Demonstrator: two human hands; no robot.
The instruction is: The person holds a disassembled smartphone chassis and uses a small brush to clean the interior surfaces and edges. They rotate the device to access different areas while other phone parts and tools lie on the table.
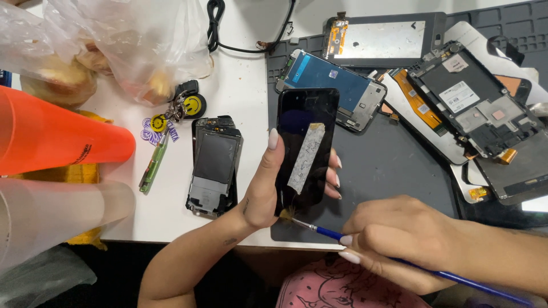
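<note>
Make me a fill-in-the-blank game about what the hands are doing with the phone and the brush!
1. The left hand holds a black phone with a strip of ____ stuck on it.
2. The right hand holds a small brush with a ____ handle.
3. The brush bristles touch the phone's ____ end.
4. The big cup lying at the left is ____.

Missing words: tape; blue; bottom; orange

- Two hands: left hand, right hand.
- One black phone bearing one strip of tape.
- One blue-handled brush.
- Five opened phone parts: one near left, four far right.
- Two plastic cups on the left: orange, clear.
- One plastic bag.
- One keyring.
- One grey mat.
</note>
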